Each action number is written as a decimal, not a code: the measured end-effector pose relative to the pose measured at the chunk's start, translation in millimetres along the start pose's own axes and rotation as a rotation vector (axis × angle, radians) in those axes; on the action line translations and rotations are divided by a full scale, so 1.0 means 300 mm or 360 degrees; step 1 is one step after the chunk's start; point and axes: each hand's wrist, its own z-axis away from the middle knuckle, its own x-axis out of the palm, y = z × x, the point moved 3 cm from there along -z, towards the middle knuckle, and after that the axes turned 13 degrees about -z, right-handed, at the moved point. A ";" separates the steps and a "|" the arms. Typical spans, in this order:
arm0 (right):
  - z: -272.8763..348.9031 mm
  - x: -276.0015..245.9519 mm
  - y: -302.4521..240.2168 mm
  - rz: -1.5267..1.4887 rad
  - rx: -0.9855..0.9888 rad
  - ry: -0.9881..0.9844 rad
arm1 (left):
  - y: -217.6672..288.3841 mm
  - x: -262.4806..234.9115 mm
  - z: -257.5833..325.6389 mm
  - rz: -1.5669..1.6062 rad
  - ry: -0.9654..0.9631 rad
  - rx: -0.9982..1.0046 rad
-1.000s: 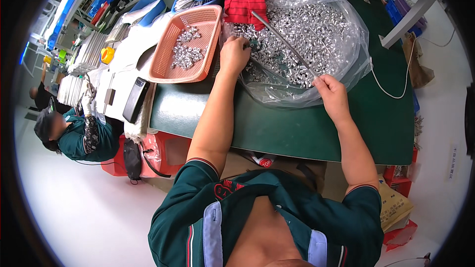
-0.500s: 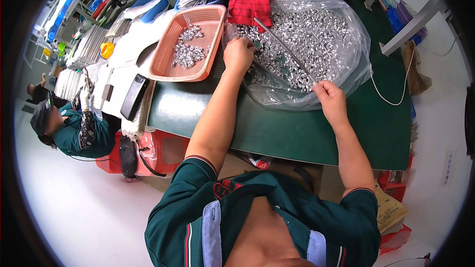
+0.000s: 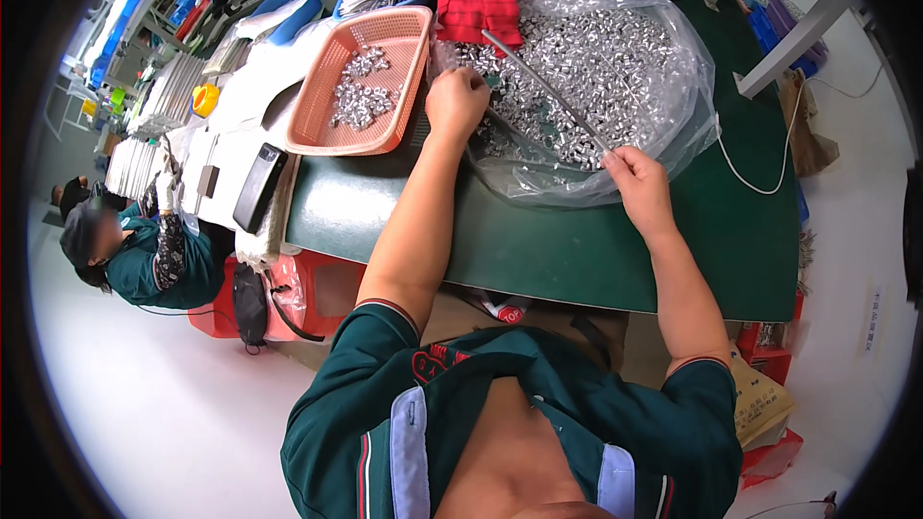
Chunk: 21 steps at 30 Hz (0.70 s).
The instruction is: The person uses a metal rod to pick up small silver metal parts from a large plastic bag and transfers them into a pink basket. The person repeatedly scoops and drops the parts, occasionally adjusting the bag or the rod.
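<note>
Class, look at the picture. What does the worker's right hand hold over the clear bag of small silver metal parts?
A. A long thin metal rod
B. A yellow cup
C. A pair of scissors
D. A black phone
A: the right hand grips the near end of a long thin metal rod, which slants up across the clear bag of small silver metal parts.

bright, even light | sharp centre | fisheye bend, dark rim
</note>
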 end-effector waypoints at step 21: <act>0.002 -0.022 0.029 -0.0027 -0.0046 -0.0055 | 0.039 -0.029 0.040 0.0639 0.0410 0.0081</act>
